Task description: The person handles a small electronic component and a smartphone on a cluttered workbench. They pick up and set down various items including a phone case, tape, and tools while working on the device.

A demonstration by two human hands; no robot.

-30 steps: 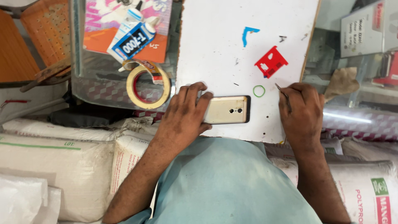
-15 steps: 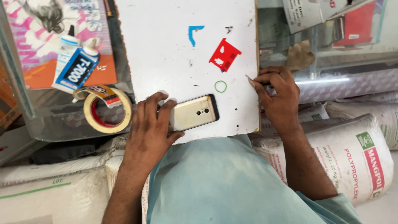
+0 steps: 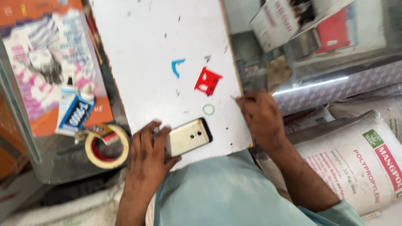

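At 9 o'clock a glue tube point(image 3: 75, 114) lies on a magazine point(image 3: 50, 67), with a tape roll point(image 3: 107, 146) just below it at 8 o'clock. The white board point(image 3: 159, 50) serves as worktop and runs from 12 o'clock down to the middle.

The left hand point(image 3: 146, 161), at 6 o'clock, lies over the left end of a gold phone point(image 3: 187, 137) that rests back-up near the board's bottom edge; the fingers are curled onto it, pressing rather than lifting. Above the phone, toward 12 o'clock, lie a small green ring point(image 3: 208, 109), a red piece point(image 3: 207, 81) and a blue scrap point(image 3: 177, 66), all loose and apart from one another.

The right hand point(image 3: 260, 118), at 3 o'clock on the board's right edge, is pinched shut on a thin pointed tool point(image 3: 235, 98), its tip aimed at the ring. A white sack point(image 3: 360, 155) sits at 4 o'clock.

Risks, as I judge them: the phone lies close to the edge and could slide off if the board tips on the lap; a stray tool tip could flick the ring away.
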